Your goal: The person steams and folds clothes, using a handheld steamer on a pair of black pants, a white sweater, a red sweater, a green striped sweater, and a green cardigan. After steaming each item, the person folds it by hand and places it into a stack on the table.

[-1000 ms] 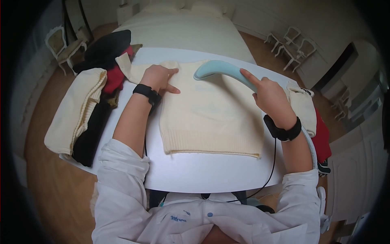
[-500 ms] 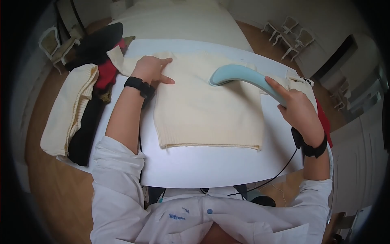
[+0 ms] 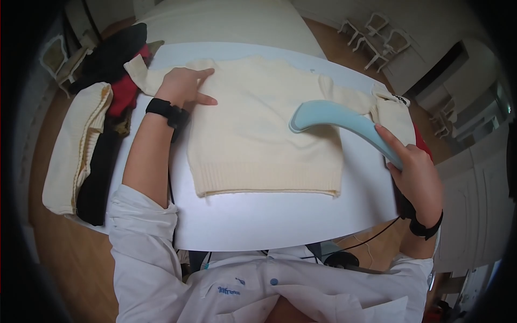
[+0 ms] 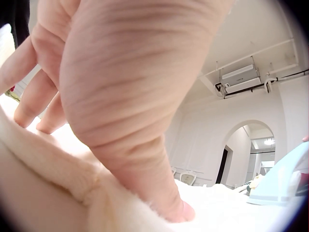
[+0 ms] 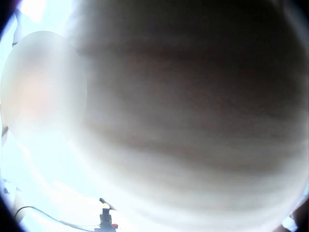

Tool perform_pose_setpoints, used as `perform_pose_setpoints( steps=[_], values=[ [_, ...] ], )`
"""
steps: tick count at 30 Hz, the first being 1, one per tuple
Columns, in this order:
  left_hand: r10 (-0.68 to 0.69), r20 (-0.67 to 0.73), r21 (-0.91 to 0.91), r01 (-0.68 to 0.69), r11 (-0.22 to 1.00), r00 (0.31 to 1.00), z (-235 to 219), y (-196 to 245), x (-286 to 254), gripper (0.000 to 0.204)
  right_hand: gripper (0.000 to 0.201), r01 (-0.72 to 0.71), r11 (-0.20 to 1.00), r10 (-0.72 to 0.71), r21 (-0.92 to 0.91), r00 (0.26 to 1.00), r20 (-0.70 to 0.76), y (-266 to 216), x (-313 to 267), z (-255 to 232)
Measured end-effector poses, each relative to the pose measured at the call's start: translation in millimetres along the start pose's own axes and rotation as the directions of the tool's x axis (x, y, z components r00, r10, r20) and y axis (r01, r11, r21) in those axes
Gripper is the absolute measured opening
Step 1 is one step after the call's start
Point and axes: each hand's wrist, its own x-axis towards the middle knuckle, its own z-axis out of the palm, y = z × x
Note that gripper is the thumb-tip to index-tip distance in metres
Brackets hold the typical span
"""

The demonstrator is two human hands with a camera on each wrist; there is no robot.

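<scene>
A cream knit sweater (image 3: 258, 134) lies spread on a white board (image 3: 269, 220), its ribbed hem toward me. My right hand (image 3: 417, 175) grips the handle of a light blue handheld garment steamer (image 3: 344, 113), index finger laid along it. The steamer's head is at the sweater's right half; in the left wrist view the steamer (image 4: 277, 179) shows at the right edge. My left hand (image 3: 186, 86) rests with spread fingers on the sweater's left shoulder, thumb pressing the knit. The right wrist view is mostly filled by blurred skin.
On the left lie a folded cream knit (image 3: 70, 156), a black garment (image 3: 99, 177) and a red one (image 3: 124, 94). Another folded cream garment (image 3: 388, 113) sits at the board's right edge. A black cable (image 3: 371, 237) hangs near my right wrist. Beyond the board is a bed (image 3: 231, 27).
The steamer has slid right and toward me across the sweater, with my right hand moving the same way. My left hand stays at the shoulder while the head view shifts.
</scene>
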Motion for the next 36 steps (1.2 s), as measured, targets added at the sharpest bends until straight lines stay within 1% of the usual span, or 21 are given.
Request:
perform_pose_setpoints(
  steps=[2,4,5,6,8,9,11,12,15,17,19,21,23,24,26,28,30,31,33,35,36],
  values=[
    [-0.004,0.001,0.005,0.004,1.0,1.0,1,-2,0,0.1,0.087,-0.004,1.0,0.004,-0.017,1.0,-0.013,-7,21,10],
    [-0.006,0.002,0.008,0.006,1.0,1.0,0,0,0,0.1,0.083,0.017,0.999,-0.012,0.047,0.995,-0.099,-14,44,23],
    [-0.009,0.009,0.022,0.009,1.0,1.0,-1,1,1,0.101,0.08,0.031,0.998,-0.025,0.047,0.991,-0.132,-18,56,31],
    [-0.013,0.016,0.036,0.012,0.999,1.0,-1,1,1,0.101,0.08,0.035,0.998,-0.028,0.048,0.991,-0.132,-22,69,40],
    [-0.006,0.012,0.042,0.005,0.999,1.0,0,0,1,0.101,0.077,0.078,0.995,-0.058,0.067,0.962,-0.266,-30,93,57],
    [0.006,0.005,0.048,-0.006,0.999,1.0,0,0,0,0.102,0.077,0.083,0.994,-0.061,0.069,0.962,-0.266,-36,105,63],
    [-0.008,0.024,0.039,0.007,0.999,1.0,-4,4,-2,0.098,0.083,-0.003,0.996,0.022,0.087,0.976,-0.216,-47,127,70],
    [-0.014,0.044,0.029,0.013,0.999,0.999,-5,5,-2,0.095,0.083,-0.002,0.996,0.022,0.088,0.976,-0.219,-52,136,74],
    [-0.02,0.039,0.04,0.019,0.999,0.999,-3,5,-1,0.096,0.083,0.005,0.997,0.013,0.073,0.969,-0.245,-61,146,80],
    [-0.027,0.044,0.063,0.024,0.998,0.999,-2,5,0,0.096,0.084,0.021,0.999,-0.012,0.034,0.966,-0.259,-64,142,80],
    [-0.039,0.05,0.081,0.035,0.996,0.998,-1,4,-1,0.096,0.084,0.048,0.998,-0.034,0.047,0.966,-0.256,-54,130,79],
    [-0.015,0.028,0.087,0.013,0.996,0.999,-1,2,-2,0.096,0.085,0.081,0.995,-0.063,0.06,0.965,-0.253,-46,112,73],
    [-0.028,0.021,0.114,0.025,0.993,0.999,-1,5,-2,0.097,0.083,0.011,0.997,0.001,0.082,0.99,-0.142,-41,88,58],
    [-0.036,0.013,0.146,0.034,0.989,0.999,0,6,-2,0.098,0.083,0.011,0.997,0.0,0.08,0.99,-0.139,-37,77,52],
    [-0.029,0.003,0.144,0.028,0.989,1.0,1,4,-3,0.098,0.087,-0.042,0.996,0.047,0.081,0.997,-0.058,-27,53,40],
    [-0.019,-0.007,0.142,0.019,0.99,1.0,2,4,-1,0.097,0.089,-0.043,0.996,0.047,0.078,0.998,-0.045,-17,24,27],
    [-0.044,0.036,0.081,0.041,0.996,0.998,0,4,-2,0.094,0.09,-0.036,0.996,0.039,0.077,0.999,-0.03,-7,-3,16],
    [-0.046,0.042,0.078,0.042,0.996,0.998,1,4,-2,0.094,0.089,-0.031,0.994,0.036,0.102,0.998,-0.045,-1,-15,11],
    [-0.024,0.002,0.07,0.024,0.997,1.0,3,1,-2,0.095,0.089,-0.019,0.992,0.026,0.126,0.998,-0.054,7,-36,2],
    [-0.032,0.014,0.063,0.031,0.998,0.999,5,0,0,0.095,0.087,-0.063,0.99,0.063,0.123,0.998,0.004,12,-49,-6],
    [-0.028,0.02,0.062,0.027,0.998,0.999,5,-1,1,0.095,0.087,-0.057,0.991,0.057,0.123,0.998,0.008,10,-51,-8]
  ],
)
